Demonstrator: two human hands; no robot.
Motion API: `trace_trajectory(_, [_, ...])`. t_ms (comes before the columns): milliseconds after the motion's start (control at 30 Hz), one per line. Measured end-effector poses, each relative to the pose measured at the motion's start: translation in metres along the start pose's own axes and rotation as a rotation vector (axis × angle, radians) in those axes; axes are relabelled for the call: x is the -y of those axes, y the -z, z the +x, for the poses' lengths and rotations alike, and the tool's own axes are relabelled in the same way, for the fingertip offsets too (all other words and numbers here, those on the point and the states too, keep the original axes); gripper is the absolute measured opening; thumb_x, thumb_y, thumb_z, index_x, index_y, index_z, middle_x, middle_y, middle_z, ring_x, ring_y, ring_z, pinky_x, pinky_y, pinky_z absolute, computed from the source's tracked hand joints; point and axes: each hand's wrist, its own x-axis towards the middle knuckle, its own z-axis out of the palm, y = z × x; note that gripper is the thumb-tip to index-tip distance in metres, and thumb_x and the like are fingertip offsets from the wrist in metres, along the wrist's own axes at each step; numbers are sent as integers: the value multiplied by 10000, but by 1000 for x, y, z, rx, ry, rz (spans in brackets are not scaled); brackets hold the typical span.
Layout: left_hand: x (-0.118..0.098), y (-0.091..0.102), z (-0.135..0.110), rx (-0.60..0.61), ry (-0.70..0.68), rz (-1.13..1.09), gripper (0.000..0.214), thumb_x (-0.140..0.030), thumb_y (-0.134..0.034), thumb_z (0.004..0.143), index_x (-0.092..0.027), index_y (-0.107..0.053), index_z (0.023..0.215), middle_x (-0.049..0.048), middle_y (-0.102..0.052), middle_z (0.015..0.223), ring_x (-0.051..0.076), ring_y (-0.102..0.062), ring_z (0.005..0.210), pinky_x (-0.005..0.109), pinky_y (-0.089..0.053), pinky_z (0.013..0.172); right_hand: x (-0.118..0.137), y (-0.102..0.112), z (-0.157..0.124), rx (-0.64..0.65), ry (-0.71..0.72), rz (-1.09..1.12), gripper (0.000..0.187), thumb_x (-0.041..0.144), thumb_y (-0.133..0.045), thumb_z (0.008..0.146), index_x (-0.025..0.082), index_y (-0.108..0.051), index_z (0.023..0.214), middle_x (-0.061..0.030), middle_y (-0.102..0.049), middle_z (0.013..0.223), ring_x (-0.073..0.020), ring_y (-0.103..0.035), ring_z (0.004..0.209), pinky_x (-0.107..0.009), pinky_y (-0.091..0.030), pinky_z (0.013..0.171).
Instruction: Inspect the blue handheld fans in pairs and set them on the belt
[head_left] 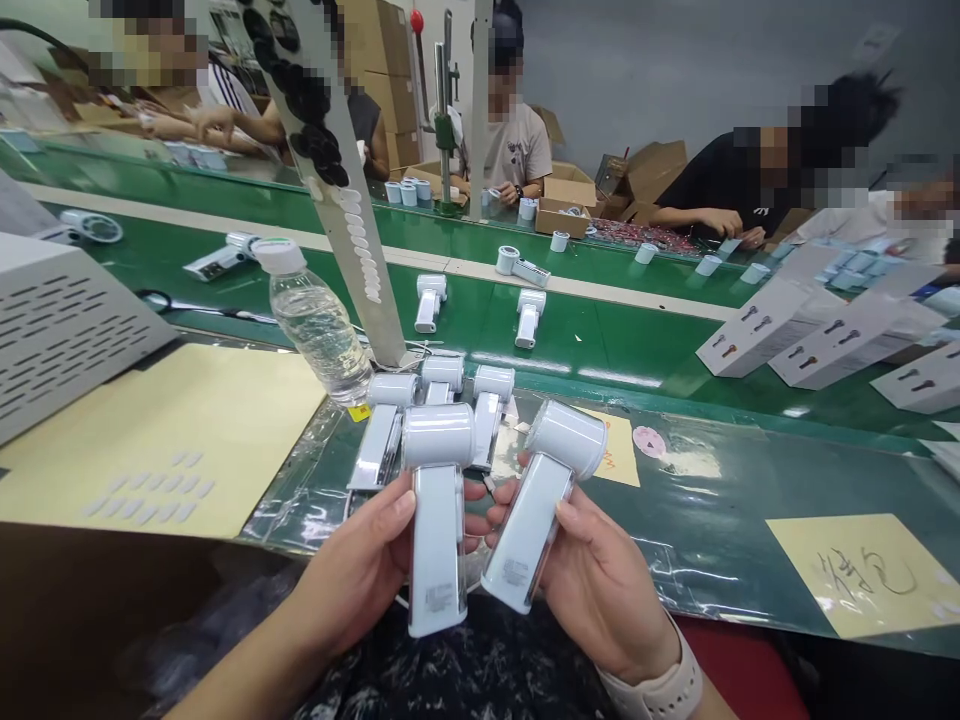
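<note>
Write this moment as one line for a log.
left hand: white gadget | right hand: second white gadget | beyond: three more gadgets on plastic sheet

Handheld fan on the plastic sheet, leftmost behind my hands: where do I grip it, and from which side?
Grip the white handheld fan by its flat handle from the near side, fingers on the long edges. The handle points toward you, while the round head sits close beside the next fan.
</note>
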Motion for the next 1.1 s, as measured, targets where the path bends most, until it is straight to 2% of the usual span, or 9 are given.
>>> trace_trajectory(200, [3, -3, 2, -23, 3, 16, 392, -424, -692, 815, -170, -707, 1112, 144, -734, 1143, 295, -703, 938, 403, -586, 849, 0, -2, -2, -21, 19, -52, 349, 402, -802, 726, 210, -746, 1011, -78, -765, 1012, -241, -682, 910, -369, -540, 818])
trace_trajectory(300, [-5, 2, 4, -61, -82, 40, 396, -459, -738, 748, -183, -689, 1027, 114, -756, 972, 250, -706, 775, 333, -588, 685, -3, 7, -1, -78, 47, -108, 398, 413, -791, 735, 227, -719, 1080, -86, -752, 1075, -264, -672, 970, -375, -522, 823])
trace_trajectory(433, [-34, 36, 7, -377, -315, 416, 492, -603, -621, 752, -211, -586, 1047, 61, -709, 818, 210, -650, 612, 315, -540, 537, -7, 28, 2, -116, 45, -141, 457, 406, -815, 714, 244, -699, 1126, -102, -744, 1107, -303, -673, 1000, -414, -527, 824])
trace_trajectory(567, [-57, 77, 9, -744, -369, 1064, 452, -593, -514, 787, -184, -642, 929, 78, -674, 820, 287, -659, 772, 469, -566, 736, -11, 35, 10, -95, 6, -155, 510, 407, -856, 661, 265, -697, 1124, -86, -759, 1051, -299, -693, 939, -396, -543, 781])
trace_trajectory(667, [-54, 94, 12, -828, -406, 1258, 349, -496, -552, 764, -184, -704, 805, 138, -660, 1048, 359, -588, 1073, 555, -442, 1006, -16, 26, 12, -110, 31, -195, 534, 439, -846, 666, 268, -685, 1145, -74, -768, 985, -283, -704, 879, -375, -542, 748])
trace_trajectory(800, [-56, 115, 5, -964, -457, 1480, 422, -449, -431, 844, -178, -738, 947, 186, -565, 1274, 389, -459, 1244, 581, -338, 1094, -18, 14, 12, -111, 19, -245, 555, 458, -853, 649, 256, -686, 1137, -84, -768, 971, -289, -707, 867, -374, -534, 725])
trace_trajectory(900, [-76, 140, -12, -1062, -436, 1590, 427, -400, -389, 844, -168, -733, 941, 201, -618, 1100, 390, -537, 1111, 586, -389, 1032, -15, 13, 11, -130, -16, -274, 531, 459, -857, 646, 250, -697, 1107, -95, -765, 1010, -292, -700, 894, -382, -529, 745])
trace_trajectory(1000, [-91, 162, -29, -1043, -362, 1672, 296, -333, -450, 754, -197, -712, 744, 158, -642, 820, 369, -611, 855, 569, -468, 902, -13, 12, 12, -116, -40, -267, 457, 445, -849, 668, 243, -711, 1054, -86, -758, 1034, -272, -686, 927, -365, -523, 782])
trace_trajectory(1100, [-92, 170, -38, -1013, -350, 1717, 219, -346, -464, 728, -236, -622, 623, 140, -647, 768, 355, -619, 820, 517, -484, 874, -15, 9, 12, -53, -41, -244, 400, 429, -826, 704, 233, -715, 1034, -75, -746, 1045, -253, -670, 941, -344, -519, 787])
